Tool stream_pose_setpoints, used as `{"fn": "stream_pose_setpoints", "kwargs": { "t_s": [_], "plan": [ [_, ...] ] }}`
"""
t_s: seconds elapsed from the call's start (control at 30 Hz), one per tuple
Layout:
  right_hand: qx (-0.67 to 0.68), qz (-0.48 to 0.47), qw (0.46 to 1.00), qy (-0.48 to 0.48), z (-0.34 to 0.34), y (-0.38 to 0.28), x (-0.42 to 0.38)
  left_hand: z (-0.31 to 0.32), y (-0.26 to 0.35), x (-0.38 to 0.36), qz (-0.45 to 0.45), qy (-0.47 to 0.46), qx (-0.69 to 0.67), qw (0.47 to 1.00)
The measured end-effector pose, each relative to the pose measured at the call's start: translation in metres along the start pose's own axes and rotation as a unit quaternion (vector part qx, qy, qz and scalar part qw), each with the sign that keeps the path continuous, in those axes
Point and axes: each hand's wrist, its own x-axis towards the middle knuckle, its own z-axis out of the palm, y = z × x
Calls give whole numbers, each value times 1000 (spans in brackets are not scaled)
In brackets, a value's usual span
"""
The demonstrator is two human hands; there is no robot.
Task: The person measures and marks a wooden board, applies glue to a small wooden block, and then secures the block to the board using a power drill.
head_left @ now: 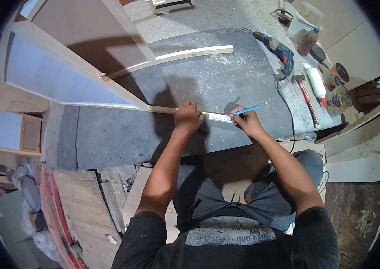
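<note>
My left hand (188,118) is closed around the near wooden leg (162,109) of a panelled wooden frame (75,71), pressing a white measuring tape (218,117) with printed marks along it. Its fingers hide the spot where tape and wood meet. At the tape's far right end, my right hand (247,122) pinches a blue pencil (249,110), its upper end slanting up to the right. The right fingertips are right at the tape. The frame lies on its side, with a second leg (199,53) stretching out beyond the hands.
On the right lie a power drill (279,51) with its cord, a hammer (306,101) and a white glue bottle (317,83). Cans (336,75) and a white bucket (304,27) stand behind. A dark mat (122,139) covers the work surface. A small panelled frame (18,133) stands at left.
</note>
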Motion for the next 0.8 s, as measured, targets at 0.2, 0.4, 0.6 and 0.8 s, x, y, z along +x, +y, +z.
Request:
{"fn": "stream_pose_setpoints", "kwargs": {
  "t_s": [0.2, 0.4, 0.6, 0.8],
  "plan": [
    [9, -3, 1000, -23, -2, 5, 2, -2, 9, -22, -14, 27, -7, 1000],
    [-5, -6, 1000, -12, -1, 6, 1, -1, 15, -46, -91, 4, -70, 993],
    [5, -6, 1000, -22, -1, 5, 2, 8, 13, -47, -118, -8, -74, 990],
    [-15, 1, 1000, -22, -2, 3, 1, 8, 14, -45, -129, -26, -79, 988]
  ]
}}
